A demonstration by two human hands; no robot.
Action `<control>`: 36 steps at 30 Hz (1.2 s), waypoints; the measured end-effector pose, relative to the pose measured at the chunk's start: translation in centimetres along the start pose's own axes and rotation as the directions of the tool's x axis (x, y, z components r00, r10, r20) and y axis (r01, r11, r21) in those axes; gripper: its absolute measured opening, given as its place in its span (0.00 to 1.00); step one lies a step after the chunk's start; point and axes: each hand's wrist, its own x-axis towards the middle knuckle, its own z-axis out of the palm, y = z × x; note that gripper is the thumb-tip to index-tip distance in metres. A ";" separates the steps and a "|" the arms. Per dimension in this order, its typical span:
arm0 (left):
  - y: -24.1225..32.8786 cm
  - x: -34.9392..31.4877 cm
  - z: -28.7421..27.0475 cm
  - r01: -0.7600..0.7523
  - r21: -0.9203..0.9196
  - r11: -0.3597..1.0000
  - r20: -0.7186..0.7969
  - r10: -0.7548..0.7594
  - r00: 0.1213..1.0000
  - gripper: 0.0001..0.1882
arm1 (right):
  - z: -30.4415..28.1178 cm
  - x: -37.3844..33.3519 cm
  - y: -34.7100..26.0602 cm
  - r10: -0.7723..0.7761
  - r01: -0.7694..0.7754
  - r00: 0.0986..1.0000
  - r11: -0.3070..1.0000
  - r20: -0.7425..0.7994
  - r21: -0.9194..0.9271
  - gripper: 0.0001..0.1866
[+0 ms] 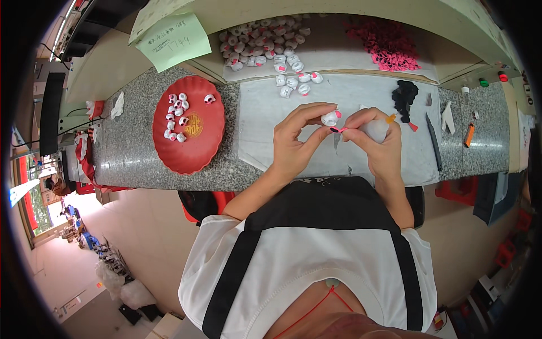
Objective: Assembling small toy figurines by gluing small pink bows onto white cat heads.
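Note:
Both hands meet above the white sheet (282,135) in front of me. My left hand (294,138) is closed, with a small white rounded piece (329,118) bearing a pink patch held by its fingers. Just below it, a small pink and black strip (339,130) sits between my left thumb and the fingertips of my right hand (379,144). My right hand also wraps round a translucent white squeeze bottle (376,130) with an orange tip. Which right fingers press the strip is partly hidden. A thin grey pointed thing (336,144) shows beneath the fingertips.
On the left stands a red scalloped plate (193,155) with several white pieces. A shelf holds a pile of white pieces (262,42) and a heap of pink parts (389,45). To the right lie a black clump (405,99), a dark slim tool (433,141) and an orange-handled tool (469,135).

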 end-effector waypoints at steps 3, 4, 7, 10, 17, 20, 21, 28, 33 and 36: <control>0.1 0.1 0.0 -0.053 0.084 0.995 0.014 0.052 0.999 0.16 | 0.1 0.1 0.0 0.041 -0.041 0.999 0.999 -0.002 -0.011 0.05; 0.2 0.1 0.0 -0.078 0.128 0.989 0.031 0.075 0.997 0.16 | 0.0 0.1 0.1 0.042 -0.042 0.999 0.999 -0.003 -0.011 0.05; 0.1 0.2 -0.2 -0.118 0.172 0.978 0.076 0.107 0.991 0.15 | -0.1 0.1 0.6 0.024 -0.024 0.998 1.000 -0.051 0.008 0.05; 0.5 0.1 -0.1 -0.033 0.026 0.999 0.081 0.031 0.996 0.14 | 0.0 0.0 0.7 0.005 -0.004 0.998 1.000 -0.055 0.018 0.05; 0.9 0.0 -0.5 0.185 -0.394 0.900 0.113 -0.152 0.982 0.14 | 0.1 -0.3 0.4 -0.054 0.052 0.998 0.995 -0.020 -0.086 0.12; 0.8 -0.1 -0.6 0.231 -0.436 0.870 0.157 -0.179 0.971 0.14 | 0.5 -0.2 -0.3 -0.044 0.045 0.999 0.998 0.031 -0.052 0.15; 0.8 -0.1 -0.6 0.228 -0.425 0.876 0.168 -0.171 0.971 0.14 | 0.7 -0.1 -0.5 -0.019 0.021 0.998 0.999 0.056 -0.042 0.16; 1.3 -0.5 -0.4 0.217 -0.380 0.899 0.172 -0.162 0.972 0.13 | 0.4 -0.1 0.2 0.075 -0.084 0.992 0.992 0.101 0.093 0.16; 1.3 -0.7 -0.4 0.224 -0.343 0.912 0.170 -0.174 0.970 0.13 | 0.9 -0.1 -0.4 0.056 -0.069 0.994 0.989 0.097 0.128 0.14; 1.2 -0.7 -0.4 0.218 -0.341 0.915 0.195 -0.158 0.968 0.12 | 0.7 -0.3 -0.1 0.057 -0.061 0.996 0.996 0.076 0.061 0.14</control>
